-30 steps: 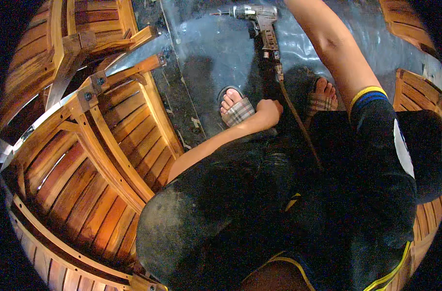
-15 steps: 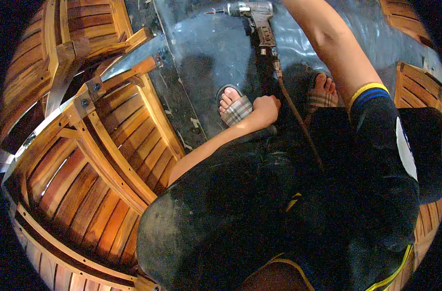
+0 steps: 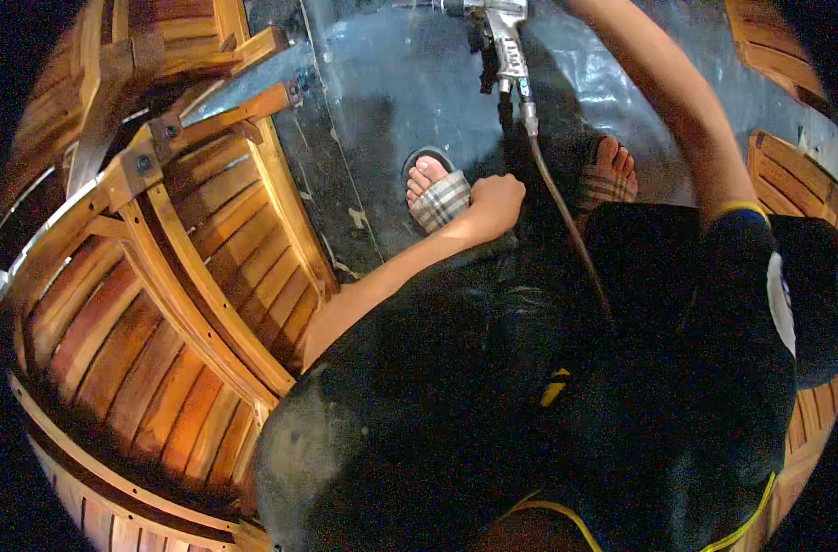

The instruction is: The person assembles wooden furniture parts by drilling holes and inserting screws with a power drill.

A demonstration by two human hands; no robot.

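Observation:
Near the middle, above my left sandal (image 3: 442, 198), my left hand (image 3: 499, 206) is closed in a fist with its back up. Whatever its fingers may hold is hidden. A pistol-shaped air drill (image 3: 506, 46) with a metal body lies toward the far edge, its front end pointing left and partly cut off by the frame. From its handle an air hose (image 3: 559, 198) runs down between my feet to my dark clothing. My right forearm (image 3: 672, 87) stretches away past the drill's right side; the right hand is beyond the top edge.
Slatted wooden furniture (image 3: 184, 386) with bolted joints fills the left side. More slatted wood stands at the upper left (image 3: 175, 28) and the right (image 3: 787, 179). A shiny bluish-grey sheet (image 3: 382, 101) covers the floor under my feet.
The view has shifted, so the furniture and drill sit higher in the picture. My right arm reaches farther out, its elbow lower and more to the right. The left fist stays closed.

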